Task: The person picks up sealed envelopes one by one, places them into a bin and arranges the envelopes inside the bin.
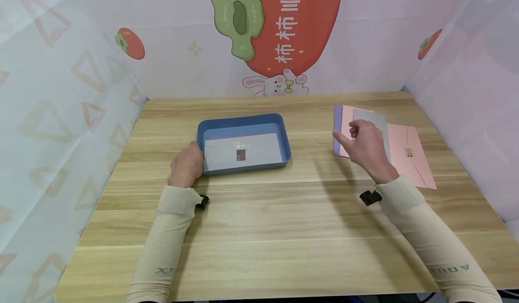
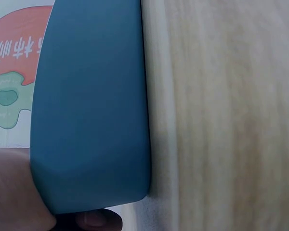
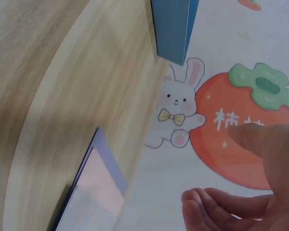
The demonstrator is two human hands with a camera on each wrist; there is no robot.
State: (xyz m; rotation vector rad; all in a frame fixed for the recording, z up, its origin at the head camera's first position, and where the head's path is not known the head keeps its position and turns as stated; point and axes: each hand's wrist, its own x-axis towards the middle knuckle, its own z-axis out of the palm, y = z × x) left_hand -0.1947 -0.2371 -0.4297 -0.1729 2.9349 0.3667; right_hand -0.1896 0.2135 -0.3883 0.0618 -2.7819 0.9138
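Note:
A blue tray point(image 1: 286, 146) sits on the table's left half. Inside it lies a white envelope point(image 1: 259, 152) with a small dark square on it, and a thin pink edge shows behind. My left hand point(image 1: 186, 164) grips the tray's left end; in the left wrist view the tray's wall point(image 2: 91, 96) fills the middle and fingers point(image 2: 94, 219) show at its corner. My right hand point(image 1: 366, 147) hovers above several overlapping envelopes, holding nothing, thumb apart from loosely bent fingers point(image 3: 202, 207). Among them are a purple one point(image 1: 337, 132), a grey one point(image 1: 381, 127) and a pink one point(image 1: 411, 159).
The wooden table point(image 1: 259, 235) runs to a printed backdrop point(image 1: 174, 69) at the back, with patterned sheets at both sides. A black wrist strap piece point(image 1: 371, 198) hangs below the right wrist.

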